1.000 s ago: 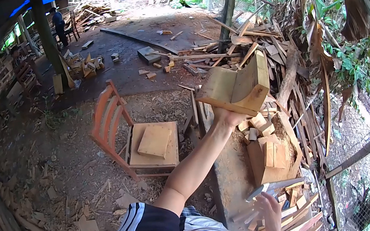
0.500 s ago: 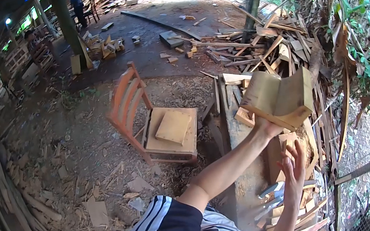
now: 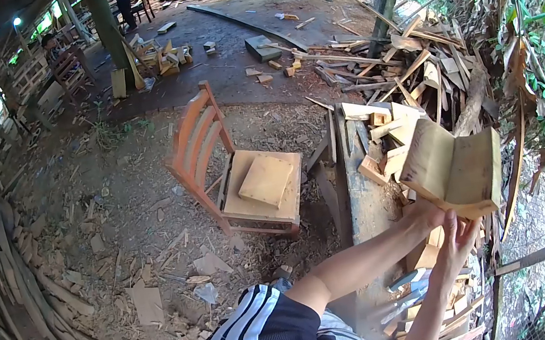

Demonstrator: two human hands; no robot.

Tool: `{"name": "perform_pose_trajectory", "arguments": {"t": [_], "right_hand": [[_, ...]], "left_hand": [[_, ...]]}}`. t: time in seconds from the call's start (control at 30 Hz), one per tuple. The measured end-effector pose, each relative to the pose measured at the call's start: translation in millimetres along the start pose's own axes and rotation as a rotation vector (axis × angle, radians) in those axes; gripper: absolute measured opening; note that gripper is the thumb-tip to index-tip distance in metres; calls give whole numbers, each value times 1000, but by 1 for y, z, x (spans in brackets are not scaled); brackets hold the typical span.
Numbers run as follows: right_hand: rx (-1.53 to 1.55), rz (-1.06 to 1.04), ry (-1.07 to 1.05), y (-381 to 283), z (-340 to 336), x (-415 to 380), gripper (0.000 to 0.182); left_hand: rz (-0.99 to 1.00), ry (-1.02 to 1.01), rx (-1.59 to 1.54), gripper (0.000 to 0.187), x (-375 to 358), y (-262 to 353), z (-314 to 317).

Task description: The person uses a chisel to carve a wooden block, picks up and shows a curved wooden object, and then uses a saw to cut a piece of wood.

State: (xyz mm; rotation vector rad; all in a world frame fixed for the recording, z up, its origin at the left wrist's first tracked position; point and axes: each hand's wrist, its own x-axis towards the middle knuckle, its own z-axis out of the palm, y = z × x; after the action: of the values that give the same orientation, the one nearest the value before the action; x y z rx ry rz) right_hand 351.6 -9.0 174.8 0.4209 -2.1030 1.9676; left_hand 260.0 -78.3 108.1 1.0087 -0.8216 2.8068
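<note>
A carved wooden block (image 3: 455, 164) with a curved hollow is held up over the right end of the workbench (image 3: 367, 208). My left hand (image 3: 425, 213) grips it from below, with most of the fingers hidden behind the wood. My right hand (image 3: 458, 236) is at the block's lower edge, its thumb upright and its fingers against the underside. Under and behind the block, cut wood pieces (image 3: 393, 160) lie on the bench. More offcuts and some grey tools (image 3: 407, 282) are near my right forearm.
A wooden chair (image 3: 200, 146) with a flat square block (image 3: 267, 180) on its seat stands left of the bench. Scrap wood (image 3: 428, 65) is heaped behind the bench. Long strips (image 3: 27, 297) lie at far left. A person (image 3: 122, 4) stands at the back.
My right hand has come up from below to the block's lower edge. The view has shifted, and the block with my left hand now appears further right and lower.
</note>
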Motion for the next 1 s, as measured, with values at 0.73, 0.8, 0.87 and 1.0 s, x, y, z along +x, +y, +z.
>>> {"name": "perform_pose_trajectory", "arguments": {"t": [0.73, 0.8, 0.87, 1.0], "right_hand": [[182, -5, 281, 10, -111, 28, 50], [224, 14, 253, 17, -133, 29, 51], [176, -2, 107, 32, -164, 27, 57], [234, 3, 108, 27, -177, 21, 67]], "left_hand": [[-292, 429, 350, 77, 16, -26, 48], [-367, 357, 605, 87, 6, -26, 69], [-298, 650, 677, 73, 6, -28, 65], [-470, 663, 989, 47, -5, -21, 41]]}}
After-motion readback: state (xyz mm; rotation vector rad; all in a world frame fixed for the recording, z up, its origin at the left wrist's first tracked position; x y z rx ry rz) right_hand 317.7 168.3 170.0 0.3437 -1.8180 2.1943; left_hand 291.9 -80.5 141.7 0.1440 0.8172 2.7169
